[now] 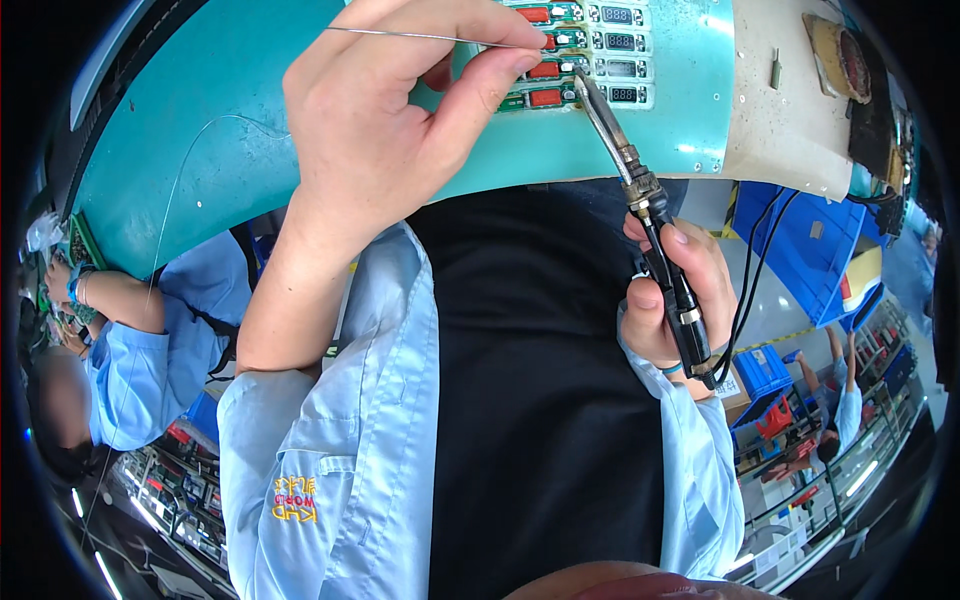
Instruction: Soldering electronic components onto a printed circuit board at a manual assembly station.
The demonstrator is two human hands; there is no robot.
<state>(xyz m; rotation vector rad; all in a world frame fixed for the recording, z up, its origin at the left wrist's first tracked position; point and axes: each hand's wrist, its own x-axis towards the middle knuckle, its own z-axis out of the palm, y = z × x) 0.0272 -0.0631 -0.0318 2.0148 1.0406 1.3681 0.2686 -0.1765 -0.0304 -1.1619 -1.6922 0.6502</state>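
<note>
The work looks to be partway through. At the upper centre of the frame, the circuit boards (545,97) sit in rows on the teal bench (680,130), each visible row with a red part in place and a small display (624,95) to its right. The solder joints are too small to tell which are finished, so the rest of the row may be left to do. The soldering iron (655,205) slants from the lower right of centre to the boards; its long axis runs diagonally, tip pointing up and slightly left, at the lower rows. The right hand (690,290) is curled round its handle. The left hand (385,115) pinches thin solder wire (420,36) between thumb and forefinger; the wire lies nearly level, pointing right.
</note>
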